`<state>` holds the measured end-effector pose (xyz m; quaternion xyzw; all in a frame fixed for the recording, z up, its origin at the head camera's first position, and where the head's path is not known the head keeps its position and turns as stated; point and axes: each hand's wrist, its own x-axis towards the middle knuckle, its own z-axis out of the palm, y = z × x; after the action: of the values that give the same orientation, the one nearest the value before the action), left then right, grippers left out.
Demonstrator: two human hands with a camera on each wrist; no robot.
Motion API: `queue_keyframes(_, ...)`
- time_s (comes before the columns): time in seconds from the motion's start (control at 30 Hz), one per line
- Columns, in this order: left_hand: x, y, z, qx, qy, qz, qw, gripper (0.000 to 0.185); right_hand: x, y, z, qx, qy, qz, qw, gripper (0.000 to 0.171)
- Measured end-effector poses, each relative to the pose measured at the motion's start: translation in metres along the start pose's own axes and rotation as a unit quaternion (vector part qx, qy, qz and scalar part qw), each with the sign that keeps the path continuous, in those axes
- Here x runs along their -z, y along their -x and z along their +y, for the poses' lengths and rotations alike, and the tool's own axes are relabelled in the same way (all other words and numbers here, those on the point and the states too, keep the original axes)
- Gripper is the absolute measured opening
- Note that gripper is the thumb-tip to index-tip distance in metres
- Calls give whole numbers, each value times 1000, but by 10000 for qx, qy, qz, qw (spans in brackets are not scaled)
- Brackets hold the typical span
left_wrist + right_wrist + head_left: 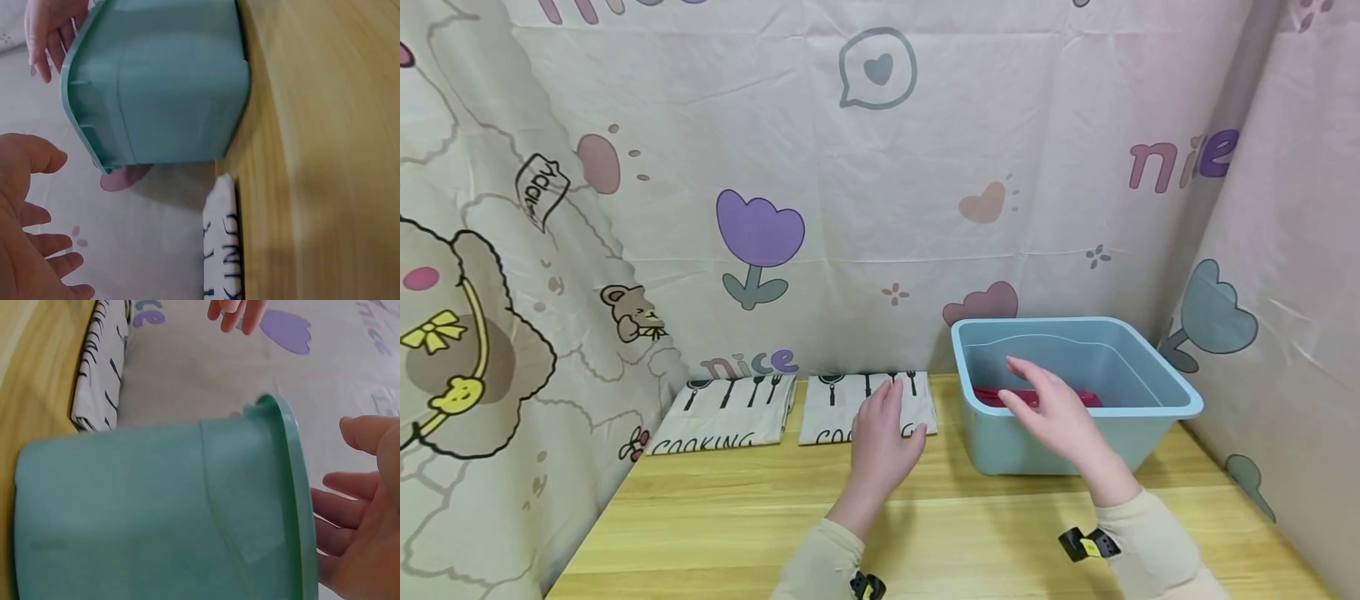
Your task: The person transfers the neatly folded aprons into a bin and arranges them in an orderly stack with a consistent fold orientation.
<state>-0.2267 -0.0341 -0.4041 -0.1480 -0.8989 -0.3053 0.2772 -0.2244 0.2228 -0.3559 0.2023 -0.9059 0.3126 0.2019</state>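
Observation:
A blue-green plastic bin [1022, 446] stands on the right of the table, with red folded cloth [988, 396] partly visible inside. Over its near rim is my right hand [1051, 408], fingers spread and holding nothing. My left hand [883, 442] hovers in front of a folded white cloth [816, 412] printed with cooking utensils, hiding part of it; its fingers are extended around nothing. Further left lies a second folded white cloth [722, 417] with the word COOKING. In the left wrist view, the left hand [28, 219] is apart from the bin [169, 87].
The wooden table [715, 508] runs up to a patterned fabric curtain [865, 208] at the back. More fabric hangs along the left side [475, 333] and the right side [1285, 250], close to the bin.

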Motion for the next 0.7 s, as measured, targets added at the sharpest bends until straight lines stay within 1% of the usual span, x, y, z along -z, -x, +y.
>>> queue_keyframes(0.2,3,10,-16,-258,-510,-319,9979,73,-18,1,-4,155,240,-11,9996,56)
queue_keyframes(0.27,5,15,-21,-314,-701,-428,9961,75,-23,1,-6,290,361,50,9989,55)
queue_keyframes(0.4,9,22,-30,-403,-932,-556,9933,77,-33,1,-11,623,609,244,9959,55)
queue_keyframes(0.53,12,25,-40,-386,-1024,-674,9917,78,-42,-1,-23,925,658,422,9926,57)
queue_keyframes(0.7,19,24,-54,-171,-1039,-698,9920,80,-56,-4,-41,1452,548,630,9859,56)
